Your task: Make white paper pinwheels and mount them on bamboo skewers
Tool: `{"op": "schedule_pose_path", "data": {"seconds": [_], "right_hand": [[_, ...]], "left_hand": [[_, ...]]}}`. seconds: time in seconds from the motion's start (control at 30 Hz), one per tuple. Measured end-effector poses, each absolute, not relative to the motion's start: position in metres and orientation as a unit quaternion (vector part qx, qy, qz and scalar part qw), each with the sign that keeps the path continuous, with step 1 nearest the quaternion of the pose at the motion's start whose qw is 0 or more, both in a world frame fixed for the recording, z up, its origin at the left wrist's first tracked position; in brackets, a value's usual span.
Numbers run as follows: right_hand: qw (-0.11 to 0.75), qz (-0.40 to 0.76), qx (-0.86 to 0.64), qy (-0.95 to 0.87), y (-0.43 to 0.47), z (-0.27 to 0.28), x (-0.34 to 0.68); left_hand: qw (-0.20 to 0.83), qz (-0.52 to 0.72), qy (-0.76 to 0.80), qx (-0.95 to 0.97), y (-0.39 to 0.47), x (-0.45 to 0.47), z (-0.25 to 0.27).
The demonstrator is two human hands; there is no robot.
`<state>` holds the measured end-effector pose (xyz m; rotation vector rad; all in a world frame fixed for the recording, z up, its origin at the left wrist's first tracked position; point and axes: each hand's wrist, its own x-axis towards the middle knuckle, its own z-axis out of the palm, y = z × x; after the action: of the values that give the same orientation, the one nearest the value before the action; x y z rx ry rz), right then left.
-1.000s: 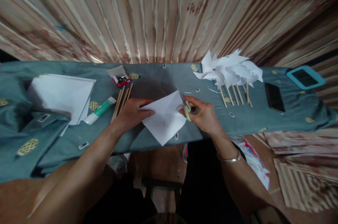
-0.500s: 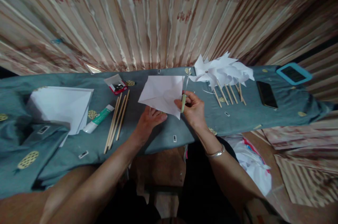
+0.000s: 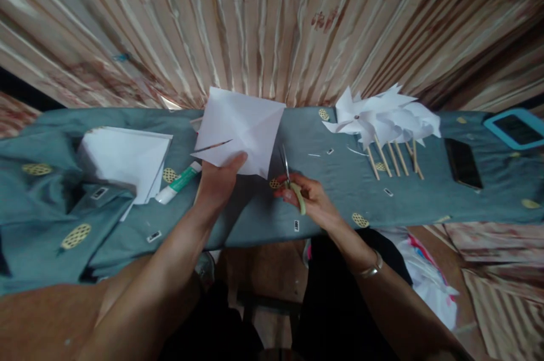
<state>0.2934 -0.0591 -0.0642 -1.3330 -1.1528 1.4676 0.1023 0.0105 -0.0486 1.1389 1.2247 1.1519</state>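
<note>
Pleated curtain [image 3: 255, 38] — brown floor [image 3: 272, 273]

the place is looking like a home. patterned curtains [image 3: 272, 26] are hanging in folds, and a pineapple-print tablecloth [image 3: 263, 213] is lying rumpled below.

From my end I count two hands, one left hand [image 3: 219, 181] and one right hand [image 3: 310, 200]. I have one pair of scissors [image 3: 301, 198] and one white sheet [image 3: 242, 123] up in a grip. One bench [image 3: 255, 216] carries the rest: one tube [image 3: 178, 182], one phone [image 3: 464, 164] and one blue-framed device [image 3: 516, 127]. I make it six sticks [image 3: 394, 159] under the pinwheels [image 3: 382, 117], two of them crossing; the pinwheels overlap, so I can't number them. Nor can I number the stacked sheets [image 3: 123, 151], several at least. I see two thin paper slips [image 3: 314, 154] and, on one wrist, one bracelet [image 3: 371, 266].
</note>
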Motion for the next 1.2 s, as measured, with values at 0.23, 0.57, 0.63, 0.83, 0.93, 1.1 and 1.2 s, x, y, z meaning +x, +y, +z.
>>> {"op": "schedule_pose_path", "data": {"seconds": [0.23, 0.57, 0.63, 0.83, 0.93, 1.1, 1.2], "right_hand": [[0.283, 0.628, -0.502, -0.522, -0.07, -0.063, 0.302], [0.278, 0.638, -0.509, -0.506, -0.067, -0.065, 0.306], [0.276, 0.636, -0.513, -0.505, -0.067, -0.064, 0.306], [0.27, 0.637, -0.514, -0.508, -0.067, -0.063, 0.306], [0.27, 0.635, -0.506, -0.517, -0.067, -0.064, 0.307], [0.268, 0.632, -0.501, -0.526, -0.067, -0.066, 0.309], [0.271, 0.631, -0.498, -0.529, -0.066, -0.065, 0.309]], "left_hand": [[0.464, 0.513, 0.534, 0.486, 0.014, 0.1, -0.049], [0.496, 0.532, 0.509, 0.46, 0.01, 0.11, -0.06], [0.5, 0.533, 0.512, 0.451, 0.009, 0.11, -0.06], [0.508, 0.53, 0.513, 0.445, 0.007, 0.109, -0.059], [0.491, 0.537, 0.521, 0.447, 0.006, 0.111, -0.057], [0.494, 0.537, 0.518, 0.446, 0.006, 0.111, -0.056], [0.496, 0.524, 0.521, 0.456, 0.006, 0.109, -0.054]]}}
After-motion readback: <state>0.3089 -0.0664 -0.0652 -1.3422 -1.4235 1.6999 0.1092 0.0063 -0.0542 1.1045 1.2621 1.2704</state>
